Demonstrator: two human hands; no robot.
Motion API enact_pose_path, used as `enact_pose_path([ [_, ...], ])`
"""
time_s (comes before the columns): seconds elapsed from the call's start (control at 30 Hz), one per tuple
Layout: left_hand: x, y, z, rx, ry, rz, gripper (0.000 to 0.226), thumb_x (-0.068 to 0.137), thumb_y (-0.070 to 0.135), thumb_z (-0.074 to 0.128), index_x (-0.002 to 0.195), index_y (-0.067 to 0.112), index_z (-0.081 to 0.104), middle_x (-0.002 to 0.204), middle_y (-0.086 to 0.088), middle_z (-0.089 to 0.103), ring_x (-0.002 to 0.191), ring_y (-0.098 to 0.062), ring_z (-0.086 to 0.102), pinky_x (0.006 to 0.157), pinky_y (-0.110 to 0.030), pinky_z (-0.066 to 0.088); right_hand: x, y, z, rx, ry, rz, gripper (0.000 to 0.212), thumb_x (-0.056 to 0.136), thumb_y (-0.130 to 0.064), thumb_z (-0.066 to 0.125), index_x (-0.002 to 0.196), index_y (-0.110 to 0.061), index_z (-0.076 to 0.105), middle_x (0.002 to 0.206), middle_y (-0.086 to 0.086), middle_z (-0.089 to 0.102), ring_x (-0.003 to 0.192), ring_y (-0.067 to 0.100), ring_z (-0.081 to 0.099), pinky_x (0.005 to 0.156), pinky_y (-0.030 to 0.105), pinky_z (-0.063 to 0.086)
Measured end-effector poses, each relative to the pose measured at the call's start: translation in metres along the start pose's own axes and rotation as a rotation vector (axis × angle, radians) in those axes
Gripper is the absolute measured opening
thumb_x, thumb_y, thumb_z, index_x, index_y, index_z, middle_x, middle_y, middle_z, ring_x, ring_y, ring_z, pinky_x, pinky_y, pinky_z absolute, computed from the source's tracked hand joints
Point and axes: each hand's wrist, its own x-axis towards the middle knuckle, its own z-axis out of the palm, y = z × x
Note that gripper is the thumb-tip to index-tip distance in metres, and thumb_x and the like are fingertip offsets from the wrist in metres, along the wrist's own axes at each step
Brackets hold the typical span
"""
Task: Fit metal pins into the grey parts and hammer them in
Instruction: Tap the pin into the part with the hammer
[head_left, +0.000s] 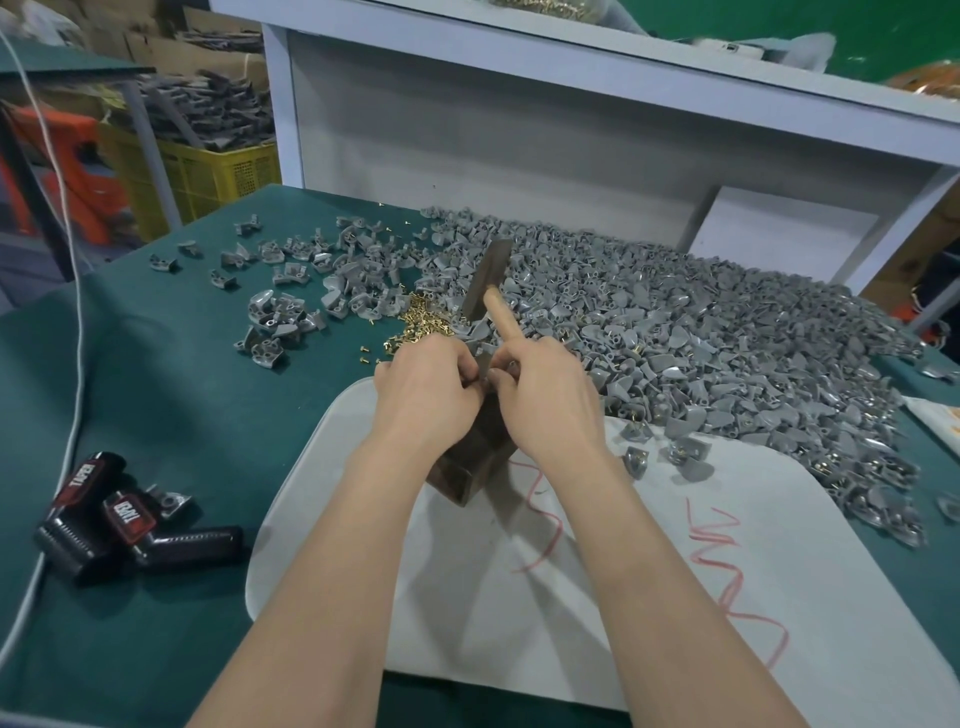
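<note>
Green felt covers the table (208, 415), and behind it stand a white shelf frame and a yellow crate. A very big heap of grey plastic parts (701, 332) fills the right and far side of the table, with looser parts scattered to the left. Nearer to the person lies a white mat with red scribbles (571, 597), and on it stands a dark square block (467, 473).

Both hands meet over the top of this block. The right hand (550, 400) has its grip closed around the pale wooden handle of a hammer with a dark metal head (485, 275). The handle's long axis runs away from the person and a little left, so the head stands beyond and above the block, not over it. The left hand (431, 389) has its fingers curled inward, and its grip seems to pinch a small grey part (487, 371) between the two hands; the part is mostly covered, and I cannot tell if a pin is in it.

A little pile of short brass pins (415, 319) lies just beyond the left hand, which is the nearer one to it.

I judge the pin is being fitted now, and the hammer head must come back over the block before any blow.
</note>
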Motion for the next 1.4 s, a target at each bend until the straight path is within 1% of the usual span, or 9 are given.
enact_pose_path([
  [0.4,-0.001,0.0,0.0,-0.002,0.002,-0.001,0.013,0.085,0.027,0.066,0.073,0.024,0.06,0.087,0.001,0.067,0.097,-0.029,0.059,0.092,-0.042,0.045,0.001,0.0,0.0,-0.003,-0.005,0.005,0.006,0.09,-0.026,0.057,0.094,-0.024,0.062,0.091,-0.003,0.047,0.081,0.019,0.047,0.066,0.03,0.035],
  [0.53,-0.001,0.0,-0.001,-0.006,0.003,-0.001,0.012,0.084,0.024,0.066,0.073,0.026,0.06,0.084,0.004,0.065,0.097,-0.027,0.06,0.092,-0.042,0.045,0.003,0.007,-0.01,0.216,-0.039,0.071,0.02,0.092,-0.018,0.056,0.104,-0.029,0.068,0.113,-0.003,0.066,0.101,0.013,0.06,0.086,0.03,0.048],
  [0.63,-0.001,0.001,-0.001,-0.001,-0.003,-0.004,0.013,0.084,0.025,0.067,0.073,0.026,0.061,0.085,0.003,0.066,0.097,-0.026,0.06,0.092,-0.043,0.045,-0.003,0.017,-0.028,0.353,-0.029,0.029,0.049,0.094,-0.006,0.05,0.133,-0.035,0.049,0.109,-0.034,0.059,0.089,-0.024,0.048,0.078,-0.001,0.038],
  [0.7,-0.001,0.001,-0.001,0.002,-0.007,-0.009,0.012,0.085,0.024,0.067,0.074,0.026,0.062,0.088,0.003,0.068,0.098,-0.026,0.06,0.093,-0.044,0.045,-0.008,0.024,-0.04,0.302,-0.029,-0.003,0.055,0.094,-0.009,0.05,0.141,-0.035,0.038,0.089,-0.042,0.05,0.087,-0.015,0.049,0.07,0.004,0.034],
  [0.87,-0.001,0.001,-0.001,-0.011,-0.015,-0.009,0.012,0.085,0.023,0.067,0.075,0.026,0.062,0.091,0.002,0.068,0.098,-0.026,0.06,0.093,-0.045,0.045,-0.026,0.025,-0.058,0.254,0.133,-0.108,0.048,0.093,-0.011,0.054,0.134,-0.035,0.049,0.105,-0.035,0.058,0.08,-0.025,0.046,0.07,-0.01,0.027],
  [0.97,-0.002,0.001,0.0,-0.049,0.0,-0.01,0.011,0.084,0.021,0.068,0.074,0.024,0.064,0.088,0.0,0.069,0.098,-0.028,0.06,0.092,-0.044,0.046,-0.041,0.028,-0.063,0.239,0.202,-0.164,0.051,0.094,-0.015,0.054,0.133,-0.047,0.046,0.106,-0.019,0.065,0.076,-0.024,0.049,0.07,-0.006,0.032],
  [1.1,-0.002,0.002,-0.002,-0.029,-0.009,-0.012,0.016,0.083,0.015,0.066,0.072,0.026,0.062,0.082,0.004,0.062,0.097,-0.027,0.06,0.093,-0.043,0.046,-0.054,0.026,-0.064,0.101,-0.032,-0.162,0.057,0.094,-0.016,0.053,0.124,-0.063,0.041,0.086,-0.042,0.057,0.076,-0.016,0.052,0.063,0.001,0.035],
  [1.27,0.0,0.0,0.001,-0.05,-0.005,-0.012,0.013,0.084,0.019,0.069,0.072,0.022,0.065,0.079,0.002,0.063,0.097,-0.028,0.061,0.093,-0.043,0.045,-0.051,0.025,-0.078,0.25,0.277,-0.229,0.063,0.094,-0.02,0.049,0.124,-0.071,0.03,0.097,-0.037,0.061,0.079,-0.013,0.061,0.065,0.006,0.047],
  [1.4,-0.001,0.001,0.0,-0.052,0.005,-0.015,0.018,0.083,0.021,0.069,0.069,0.026,0.06,0.082,0.005,0.062,0.098,-0.026,0.059,0.093,-0.041,0.045,-0.062,0.016,-0.068,-0.001,0.006,-0.221,0.071,0.095,-0.023,0.05,0.106,-0.085,0.017,0.117,-0.019,0.064,0.09,0.012,0.065,0.077,0.028,0.052],
])
